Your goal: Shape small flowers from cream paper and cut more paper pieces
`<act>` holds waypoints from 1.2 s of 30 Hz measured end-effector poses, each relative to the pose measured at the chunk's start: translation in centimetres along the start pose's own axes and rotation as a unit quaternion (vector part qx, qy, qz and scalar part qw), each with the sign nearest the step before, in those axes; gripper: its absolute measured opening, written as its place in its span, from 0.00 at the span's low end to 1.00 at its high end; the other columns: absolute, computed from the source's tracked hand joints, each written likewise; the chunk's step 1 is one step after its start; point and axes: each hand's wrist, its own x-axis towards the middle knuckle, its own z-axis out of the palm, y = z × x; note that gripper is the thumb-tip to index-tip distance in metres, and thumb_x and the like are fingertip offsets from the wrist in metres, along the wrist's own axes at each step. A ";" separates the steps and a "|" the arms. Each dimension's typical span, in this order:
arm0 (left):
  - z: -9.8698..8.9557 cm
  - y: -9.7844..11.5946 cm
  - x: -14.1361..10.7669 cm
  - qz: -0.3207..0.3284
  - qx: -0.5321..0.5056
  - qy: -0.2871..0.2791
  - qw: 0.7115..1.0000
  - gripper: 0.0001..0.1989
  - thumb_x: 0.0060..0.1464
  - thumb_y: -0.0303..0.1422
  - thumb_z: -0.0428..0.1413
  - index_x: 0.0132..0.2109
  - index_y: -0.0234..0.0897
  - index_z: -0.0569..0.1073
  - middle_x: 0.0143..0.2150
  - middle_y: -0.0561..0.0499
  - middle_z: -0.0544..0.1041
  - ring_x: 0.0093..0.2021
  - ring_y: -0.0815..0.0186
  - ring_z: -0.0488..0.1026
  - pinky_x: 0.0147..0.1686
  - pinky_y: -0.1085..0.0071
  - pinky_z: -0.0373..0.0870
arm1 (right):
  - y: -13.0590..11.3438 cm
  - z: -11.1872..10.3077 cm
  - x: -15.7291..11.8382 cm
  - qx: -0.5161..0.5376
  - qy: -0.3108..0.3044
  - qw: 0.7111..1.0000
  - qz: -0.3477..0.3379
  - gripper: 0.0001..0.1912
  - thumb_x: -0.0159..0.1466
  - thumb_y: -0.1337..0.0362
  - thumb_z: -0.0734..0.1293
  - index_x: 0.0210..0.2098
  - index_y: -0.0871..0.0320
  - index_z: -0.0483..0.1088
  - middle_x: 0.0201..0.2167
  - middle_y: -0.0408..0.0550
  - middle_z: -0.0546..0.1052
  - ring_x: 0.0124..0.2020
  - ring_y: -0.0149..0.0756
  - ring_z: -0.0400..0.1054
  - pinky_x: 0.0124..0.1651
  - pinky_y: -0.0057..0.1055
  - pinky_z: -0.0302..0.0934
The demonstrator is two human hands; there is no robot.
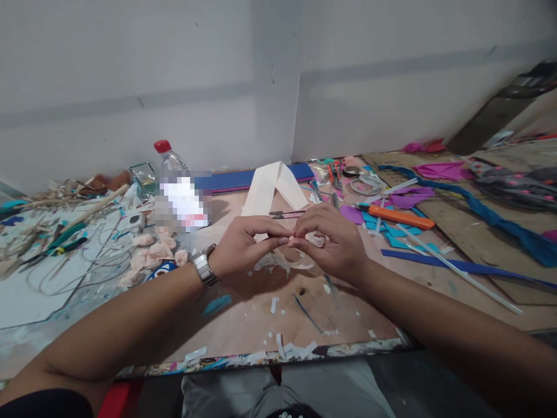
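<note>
My left hand (241,245), with a metal watch (203,265) on its wrist, meets my right hand (334,242) over the middle of the table. Thumbs and fingertips of both are pinched together. Between them is a crumpled pale strip (317,238), perhaps crepe paper; part of it is hidden by my fingers. Just beyond my hands lies a folded cream strip (263,184), and a pair of small scissors (287,214) rests near my fingertips. Crumpled peach-coloured pieces (150,255) are heaped left of my left wrist.
At the back left stands a clear bottle with a red cap (162,146). Pliers with green handles (63,241) and cords lie at left. On the right are an orange utility knife (395,216), paper scraps, a blue strip (461,265) and a brown board (491,284).
</note>
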 end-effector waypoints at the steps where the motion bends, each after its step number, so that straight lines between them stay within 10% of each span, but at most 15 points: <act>1: -0.1 0.0 0.1 -0.004 -0.005 -0.006 1.000 0.06 0.62 0.34 0.64 0.42 0.39 0.86 0.41 0.46 0.87 0.41 0.64 0.82 0.45 0.68 0.78 | 0.0 0.0 0.0 0.002 0.001 1.000 0.001 0.10 0.67 0.56 0.75 0.34 0.53 0.74 0.31 0.44 0.81 0.38 0.41 0.75 0.47 0.41 0.66; 22: 0.2 -0.5 0.1 -0.098 -0.088 0.033 0.991 0.16 0.62 0.43 0.63 0.44 0.32 0.82 0.41 0.42 0.84 0.39 0.63 0.79 0.41 0.69 0.75 | -0.3 -0.1 0.1 -0.026 -0.011 0.999 -0.015 0.05 0.65 0.62 0.74 0.40 0.52 0.75 0.35 0.47 0.82 0.40 0.43 0.76 0.47 0.43 0.68; 36: 0.1 -0.6 0.3 -0.113 -0.073 0.065 0.989 0.12 0.63 0.39 0.62 0.43 0.33 0.79 0.39 0.46 0.81 0.37 0.66 0.74 0.40 0.70 0.70 | 0.3 0.7 -1.1 0.134 0.050 0.978 0.148 0.20 0.71 0.62 0.67 0.62 0.49 0.66 0.51 0.50 0.77 0.51 0.42 0.74 0.57 0.42 0.68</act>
